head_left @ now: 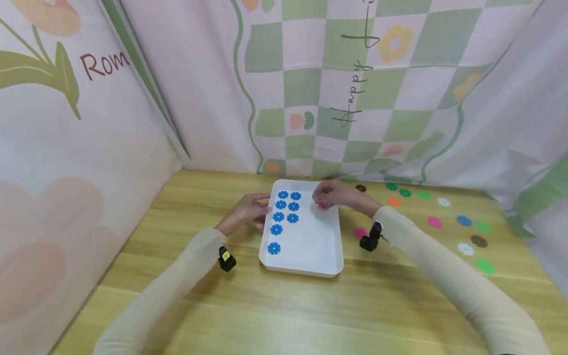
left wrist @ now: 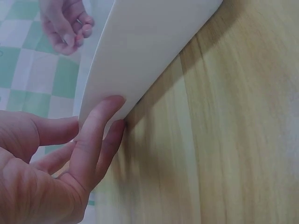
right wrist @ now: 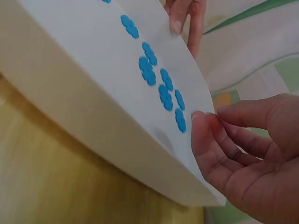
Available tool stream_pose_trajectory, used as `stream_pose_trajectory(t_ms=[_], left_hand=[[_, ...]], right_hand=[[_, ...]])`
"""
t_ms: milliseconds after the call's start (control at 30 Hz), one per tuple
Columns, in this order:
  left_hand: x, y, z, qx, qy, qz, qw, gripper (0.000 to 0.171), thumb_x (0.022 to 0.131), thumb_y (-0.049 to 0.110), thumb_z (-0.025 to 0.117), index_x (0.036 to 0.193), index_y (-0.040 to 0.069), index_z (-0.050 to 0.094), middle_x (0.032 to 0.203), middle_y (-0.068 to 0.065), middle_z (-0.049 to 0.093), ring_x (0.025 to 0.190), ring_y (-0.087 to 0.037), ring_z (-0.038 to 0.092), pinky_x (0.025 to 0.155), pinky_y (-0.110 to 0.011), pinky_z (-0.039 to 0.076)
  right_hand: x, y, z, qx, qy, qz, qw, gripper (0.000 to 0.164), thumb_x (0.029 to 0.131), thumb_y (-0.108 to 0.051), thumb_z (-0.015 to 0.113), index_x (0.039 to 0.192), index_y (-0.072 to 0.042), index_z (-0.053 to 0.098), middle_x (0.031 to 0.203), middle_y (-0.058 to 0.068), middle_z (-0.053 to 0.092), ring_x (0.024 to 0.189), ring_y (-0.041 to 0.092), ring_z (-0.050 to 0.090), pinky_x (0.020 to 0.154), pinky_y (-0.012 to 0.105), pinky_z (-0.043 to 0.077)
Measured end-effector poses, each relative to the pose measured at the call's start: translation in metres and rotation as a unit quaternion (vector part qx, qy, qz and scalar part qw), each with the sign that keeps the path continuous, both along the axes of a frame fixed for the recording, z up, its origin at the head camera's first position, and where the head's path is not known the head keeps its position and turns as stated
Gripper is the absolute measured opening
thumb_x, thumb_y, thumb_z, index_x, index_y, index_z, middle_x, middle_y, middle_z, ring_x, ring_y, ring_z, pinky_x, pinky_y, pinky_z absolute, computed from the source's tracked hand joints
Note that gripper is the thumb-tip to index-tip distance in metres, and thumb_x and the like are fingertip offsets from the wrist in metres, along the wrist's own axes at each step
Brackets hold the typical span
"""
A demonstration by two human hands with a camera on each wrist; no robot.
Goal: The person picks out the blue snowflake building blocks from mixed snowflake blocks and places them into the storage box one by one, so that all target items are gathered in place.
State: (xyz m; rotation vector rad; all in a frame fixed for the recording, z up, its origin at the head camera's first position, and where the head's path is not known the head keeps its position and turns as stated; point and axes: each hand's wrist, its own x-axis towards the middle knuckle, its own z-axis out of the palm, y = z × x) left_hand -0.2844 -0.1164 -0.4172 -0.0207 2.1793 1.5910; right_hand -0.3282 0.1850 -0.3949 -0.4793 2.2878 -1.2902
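Observation:
A white rectangular tray [head_left: 306, 246] lies on the wooden table. Inside, blue flower-shaped discs [head_left: 278, 216] stand in two columns: several at the left, three beside them. At the tray's left side my left hand [head_left: 248, 209] holds the wall. Its thumb is at the rim and its fingers [left wrist: 105, 109] press the outer face. My right hand [head_left: 332, 194] is over the tray's far right corner, thumb and fingers curled with their tips together. In the right wrist view, those fingertips [right wrist: 202, 119] hide whatever might be between them; a reddish tint shows there, too unclear to name.
Loose flower-shaped discs are scattered on the table at the right: green [head_left: 485, 266], white [head_left: 466, 249], brown [head_left: 479, 241], blue [head_left: 464, 220], pink [head_left: 435, 222] and orange [head_left: 393, 202]. A patterned curtain [head_left: 301, 88] hangs behind the table's far edge.

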Motion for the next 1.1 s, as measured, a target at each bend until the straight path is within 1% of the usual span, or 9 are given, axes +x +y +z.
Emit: stream_pose_trajectory(t_ms=[167,300,367,467,600,800,933,1000,1100], left_hand=[[0.000,0.001,-0.002,0.001,-0.002,0.002,1.0000,0.056,0.106,0.009,0.061,0.159,0.012,0.044,0.141,-0.025,0.063,0.106,-0.032,0.074,0.067,-0.029,0.066],[0.001,0.001,-0.003,0.004,-0.002,0.006,1.0000,0.057,0.106,0.009,0.061,0.160,0.013,0.043,0.140,-0.025,0.063,0.104,-0.031,0.074,0.066,-0.028,0.066],[0.001,0.000,-0.003,0.005,0.001,0.006,1.0000,0.057,0.106,0.010,0.061,0.160,0.012,0.043,0.141,-0.025,0.063,0.104,-0.031,0.074,0.066,-0.028,0.066],[0.001,0.000,-0.004,0.008,0.003,0.004,1.0000,0.057,0.106,0.010,0.061,0.160,0.012,0.043,0.140,-0.024,0.063,0.104,-0.031,0.074,0.067,-0.029,0.066],[0.000,0.000,-0.004,0.012,0.004,0.002,0.9999,0.057,0.107,0.010,0.060,0.160,0.012,0.042,0.141,-0.025,0.063,0.105,-0.031,0.074,0.068,-0.029,0.066],[0.002,-0.002,-0.004,0.011,0.005,0.002,0.9999,0.057,0.107,0.010,0.060,0.160,0.012,0.042,0.141,-0.025,0.063,0.106,-0.032,0.074,0.069,-0.029,0.067],[0.003,-0.001,-0.004,0.007,0.006,0.009,0.9999,0.057,0.107,0.011,0.061,0.160,0.013,0.043,0.141,-0.024,0.063,0.106,-0.031,0.074,0.069,-0.029,0.067],[0.003,0.000,-0.004,0.006,0.008,0.011,0.9999,0.056,0.107,0.011,0.061,0.160,0.013,0.043,0.141,-0.024,0.063,0.107,-0.033,0.074,0.070,-0.030,0.067],[0.003,0.001,-0.003,0.003,0.012,0.014,0.9998,0.056,0.106,0.011,0.061,0.159,0.013,0.044,0.141,-0.025,0.063,0.109,-0.034,0.073,0.071,-0.032,0.067]], right_hand=[[-0.001,0.025,0.007,-0.032,0.020,-0.023,0.999,0.029,0.106,-0.003,0.057,0.123,0.020,0.056,0.102,0.022,0.072,0.085,0.017,0.073,0.084,0.038,0.067],[-0.001,0.051,0.011,-0.055,0.031,-0.020,0.998,0.029,0.108,-0.005,0.055,0.123,0.019,0.055,0.103,0.018,0.071,0.092,0.021,0.073,0.092,0.045,0.065],[0.000,0.065,0.012,-0.060,0.032,-0.021,0.997,0.029,0.109,-0.007,0.053,0.124,0.018,0.054,0.106,0.017,0.069,0.096,0.024,0.073,0.095,0.046,0.064],[0.002,0.086,0.011,-0.055,0.039,-0.030,0.997,0.031,0.109,-0.009,0.053,0.126,0.017,0.054,0.106,0.014,0.069,0.099,0.026,0.073,0.094,0.044,0.064],[0.004,0.111,0.008,-0.050,0.045,-0.051,0.996,0.034,0.110,-0.011,0.053,0.129,0.017,0.052,0.105,0.005,0.070,0.096,0.021,0.073,0.090,0.041,0.065],[0.008,0.141,0.008,-0.038,0.065,-0.067,0.995,0.027,0.110,-0.010,0.054,0.126,0.013,0.055,0.104,-0.001,0.070,0.096,0.015,0.072,0.088,0.037,0.066],[0.005,0.166,0.001,-0.025,0.074,-0.077,0.994,0.025,0.110,-0.011,0.054,0.127,0.006,0.057,0.103,-0.008,0.071,0.097,0.011,0.071,0.087,0.032,0.065],[0.004,0.180,-0.005,-0.024,0.074,-0.080,0.994,0.028,0.110,-0.011,0.054,0.130,0.008,0.055,0.103,-0.011,0.072,0.098,0.010,0.071,0.087,0.032,0.065],[0.005,0.199,-0.012,-0.021,0.078,-0.074,0.994,0.034,0.110,-0.010,0.052,0.133,0.015,0.049,0.106,-0.010,0.073,0.099,0.010,0.072,0.086,0.032,0.065]])
